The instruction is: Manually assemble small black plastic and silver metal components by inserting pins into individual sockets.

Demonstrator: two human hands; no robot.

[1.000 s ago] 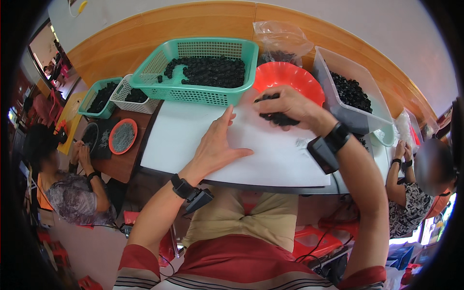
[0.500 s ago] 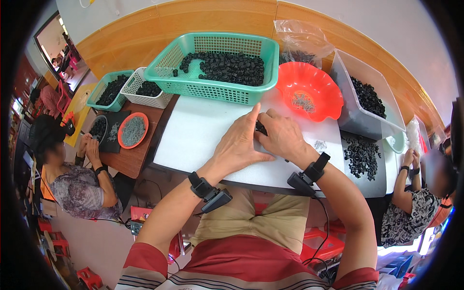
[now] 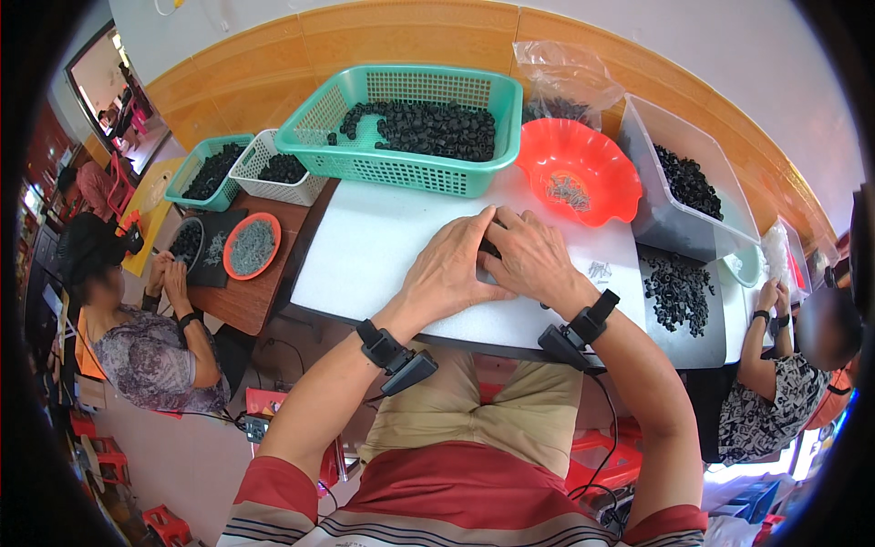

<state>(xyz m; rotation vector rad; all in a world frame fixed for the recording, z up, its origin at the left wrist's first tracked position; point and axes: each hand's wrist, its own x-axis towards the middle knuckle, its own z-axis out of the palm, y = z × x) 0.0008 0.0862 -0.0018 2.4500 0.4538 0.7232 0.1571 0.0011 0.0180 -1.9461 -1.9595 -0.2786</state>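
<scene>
Over the white foam sheet (image 3: 355, 246), my left hand (image 3: 449, 269) and my right hand (image 3: 530, 251) meet, fingertips together. Both are closed around a small black plastic part (image 3: 489, 247), which is mostly hidden between the fingers. The right thumb and fingers pinch it, and the left fingers curve against it from the other side. Just beyond the right hand stands a red scalloped bowl (image 3: 622, 173) with small metal pins (image 3: 569, 192) in it. A few more pins (image 3: 599, 270) lie on the foam to the right of that hand.
A large green basket (image 3: 392, 173) of black parts stands at the back, beside a clear plastic bin (image 3: 661, 219) of similar parts. Loose black parts (image 3: 679, 294) cover a grey board at right. Co-workers sit at left (image 3: 155, 356) and right (image 3: 775, 392).
My left fingers have come down and closed in toward the right fingertips, covering more of the black part. The forearms have barely moved.
</scene>
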